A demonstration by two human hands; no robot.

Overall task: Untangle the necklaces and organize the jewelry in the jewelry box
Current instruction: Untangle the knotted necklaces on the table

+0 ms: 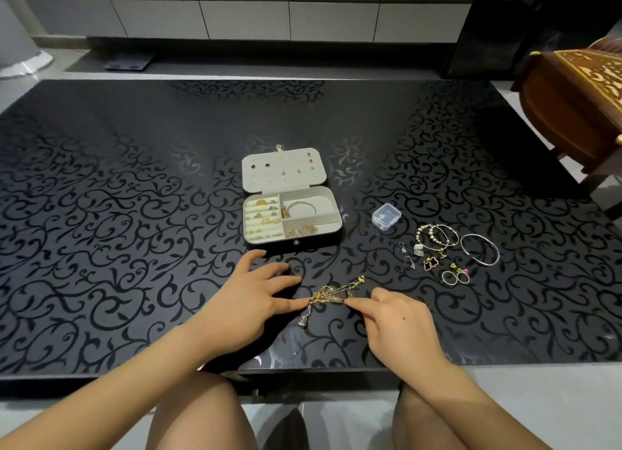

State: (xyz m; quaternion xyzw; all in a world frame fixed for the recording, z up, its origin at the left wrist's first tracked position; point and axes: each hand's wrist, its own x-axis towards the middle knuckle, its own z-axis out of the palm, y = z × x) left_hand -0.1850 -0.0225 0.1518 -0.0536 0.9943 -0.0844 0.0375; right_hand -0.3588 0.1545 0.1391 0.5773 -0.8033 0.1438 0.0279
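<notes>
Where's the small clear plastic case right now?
In the head view, the clear plastic case sits on the table, right of the open jewelry box and just beyond the bracelets.

A single head-worn camera looks forward and steeply down. It sits close above the bench (134, 213), near its front edge.

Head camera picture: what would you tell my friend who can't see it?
A person's left hand and right hand touch a tangle of gold necklaces on a black patterned table. Behind it sits an open jewelry box, partly filled, and loose bracelets, rings and earrings lie to the right.
</notes>
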